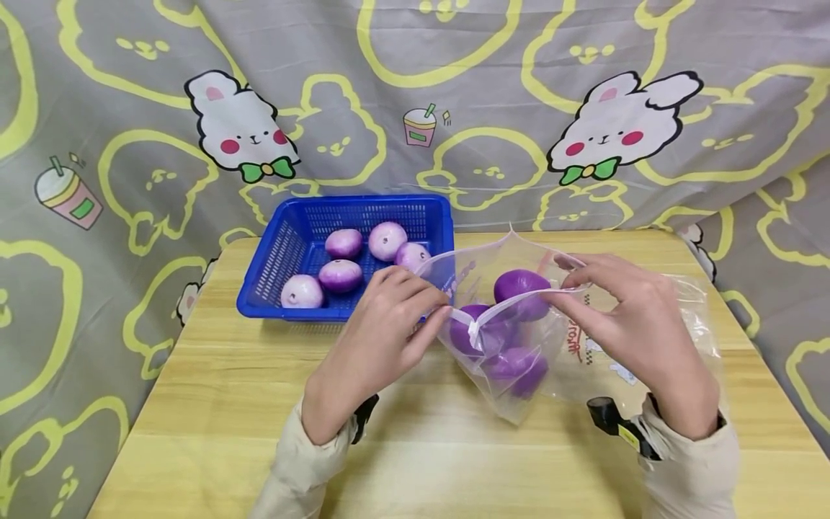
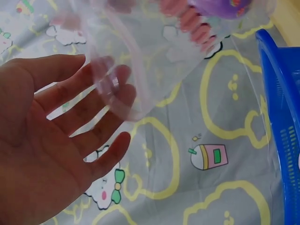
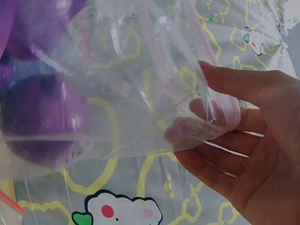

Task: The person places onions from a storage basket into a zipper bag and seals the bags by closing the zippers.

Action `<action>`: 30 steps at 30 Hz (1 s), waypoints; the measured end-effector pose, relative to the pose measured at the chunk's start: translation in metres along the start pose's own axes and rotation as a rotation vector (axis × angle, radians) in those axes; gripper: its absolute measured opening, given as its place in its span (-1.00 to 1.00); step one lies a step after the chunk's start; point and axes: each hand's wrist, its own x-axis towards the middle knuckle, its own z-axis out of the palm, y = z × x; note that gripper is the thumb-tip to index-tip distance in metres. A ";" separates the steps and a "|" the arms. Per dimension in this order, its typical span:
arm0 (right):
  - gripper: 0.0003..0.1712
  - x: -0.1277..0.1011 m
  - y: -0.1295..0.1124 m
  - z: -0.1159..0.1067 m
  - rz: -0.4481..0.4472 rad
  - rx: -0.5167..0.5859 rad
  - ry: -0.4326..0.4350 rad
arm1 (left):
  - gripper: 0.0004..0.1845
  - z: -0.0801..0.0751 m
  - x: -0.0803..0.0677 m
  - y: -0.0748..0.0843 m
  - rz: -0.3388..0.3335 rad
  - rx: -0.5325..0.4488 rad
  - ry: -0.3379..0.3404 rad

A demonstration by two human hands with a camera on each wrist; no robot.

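Note:
A clear zip bag (image 1: pixel 501 401) hangs between my two hands, its mouth spread wide. Several purple onions (image 1: pixel 521 287) lie inside it, partly blurred by the plastic. My left hand (image 1: pixel 387 328) holds the left end of the bag's rim, its fingertips at the edge; in the left wrist view the left hand's fingertips (image 2: pixel 123 75) show through the plastic. At the opposite end, my right hand (image 1: pixel 632 313) grips the rim between thumb and fingers. Some right fingertips (image 3: pixel 202 110) reach behind the clear film in the right wrist view.
Left of the bag, a blue basket (image 1: pixel 259 311) with several paler purple onions (image 1: pixel 341 276) stands on the wooden table (image 1: pixel 214 425). A printed clear bag (image 1: pixel 697 317) lies flat beneath my right hand. A patterned curtain (image 1: pixel 337 43) hangs behind the table.

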 end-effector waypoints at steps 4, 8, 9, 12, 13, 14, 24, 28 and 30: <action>-0.72 0.000 0.001 0.000 -0.010 0.007 -0.030 | -0.86 0.000 0.000 -0.003 -0.018 -0.030 -0.015; -0.70 -0.001 0.002 0.001 -0.014 0.014 -0.022 | -0.88 -0.002 -0.001 -0.006 -0.037 -0.064 0.001; -0.70 -0.001 0.002 0.001 -0.010 0.011 -0.021 | -0.88 -0.003 -0.002 -0.007 -0.043 -0.070 0.004; -0.68 -0.001 0.003 0.000 0.003 0.005 -0.023 | -0.88 -0.005 -0.002 -0.011 -0.057 -0.082 0.015; -0.67 -0.001 0.003 -0.001 0.008 0.004 -0.026 | -0.88 -0.005 -0.003 -0.012 -0.061 -0.083 0.020; -0.66 -0.001 0.003 -0.001 0.013 0.003 -0.029 | -0.88 -0.006 -0.003 -0.013 -0.065 -0.085 0.025; -0.63 -0.003 -0.001 -0.009 0.018 0.036 -0.042 | -0.85 -0.013 -0.005 -0.022 -0.136 -0.097 0.055; -0.64 -0.003 -0.002 -0.009 -0.014 0.054 -0.028 | -0.83 -0.017 -0.012 -0.033 -0.204 -0.103 0.066; -0.64 -0.003 -0.002 -0.009 -0.020 0.061 -0.028 | -0.84 -0.016 -0.018 -0.040 -0.243 -0.107 0.064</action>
